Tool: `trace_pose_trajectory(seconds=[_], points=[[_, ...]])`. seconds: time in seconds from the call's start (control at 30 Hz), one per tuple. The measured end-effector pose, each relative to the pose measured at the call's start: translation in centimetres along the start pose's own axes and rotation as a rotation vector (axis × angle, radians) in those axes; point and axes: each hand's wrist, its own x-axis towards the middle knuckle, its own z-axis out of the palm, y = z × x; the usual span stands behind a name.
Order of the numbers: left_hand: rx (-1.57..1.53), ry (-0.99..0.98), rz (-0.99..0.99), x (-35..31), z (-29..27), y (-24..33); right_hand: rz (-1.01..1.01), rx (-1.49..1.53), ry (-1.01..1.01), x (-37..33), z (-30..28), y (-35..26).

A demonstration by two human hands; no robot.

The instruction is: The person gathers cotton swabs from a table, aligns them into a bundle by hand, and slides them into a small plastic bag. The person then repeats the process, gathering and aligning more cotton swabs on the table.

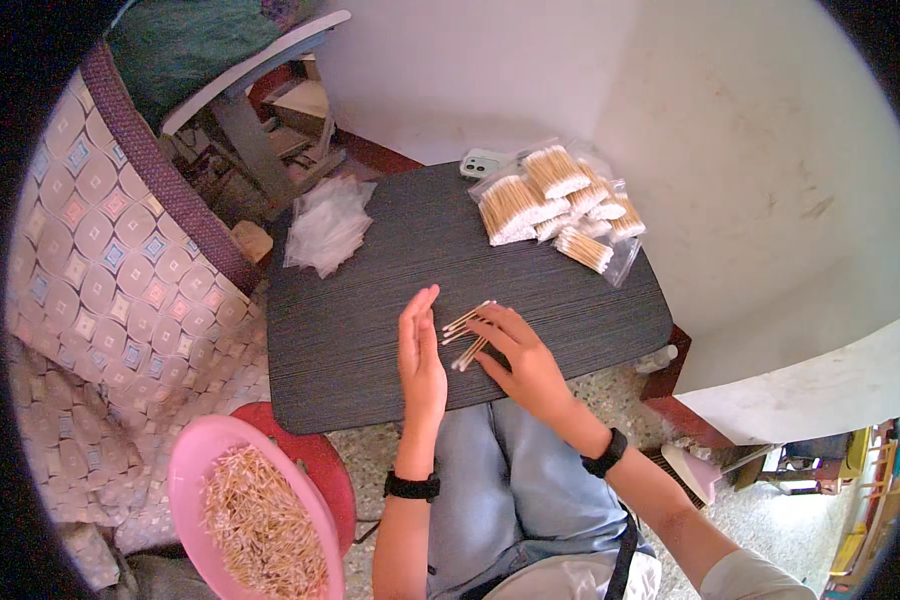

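Observation:
Over the dark table, my left hand (422, 360) stands on edge with its fingers stretched out straight and its palm toward the right. It holds nothing. Close beside it, my right hand (520, 365) has its thumb and fingers curled round a few wooden-stemmed cotton swabs (457, 328). Their white tips point toward my left palm and lie slightly fanned, apart from it. The far ends of the swabs are hidden under my right fingers.
Filled bags of cotton swabs (515, 208) are heaped at the table's (370, 310) far right, near a phone (482, 163). Empty clear plastic bags (328, 225) lie far left. A pink basin (185, 480) of loose swabs rests by a red stool (335, 480). A wall (750, 200) borders the right.

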Motion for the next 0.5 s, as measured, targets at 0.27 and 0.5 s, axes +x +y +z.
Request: trace_pose_trajectory(seconds=[0.27, 0.5], points=[[0.116, -0.009, -0.019, 0.1, 0.0, 0.0, -0.013, -0.09, 0.093, 2.0, 0.5, 0.6], [0.093, 0.009, 0.019, 0.2, 0.3, -0.9, -0.117, -0.011, -0.091, 1.2, 1.2, 1.3]])
